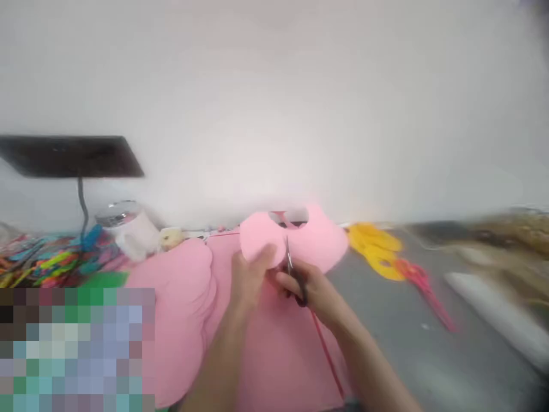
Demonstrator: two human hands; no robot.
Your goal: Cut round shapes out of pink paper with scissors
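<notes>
My right hand (315, 289) is closed round the handles of dark-handled scissors (301, 285), whose blades point away from me. The blades lie against a pink sheet (323, 243) with rounded cut edges and a curved notch at its far side. My left hand (253, 272) pinches the near left part of that sheet, thumb on top, and holds it up off the table. Beneath both forearms lies a larger pink sheet (283, 355). To the left rests a stack of pink cut shapes (175, 297) with scalloped edges.
Yellow cut pieces (377, 249) and pink scissors (426, 292) lie at the right on the grey table (377, 332). A white roll-like object (497, 315) is farther right. At the left stand a white container (135, 232), bright craft bits (51, 257) and a dark panel (72, 155) on a stem.
</notes>
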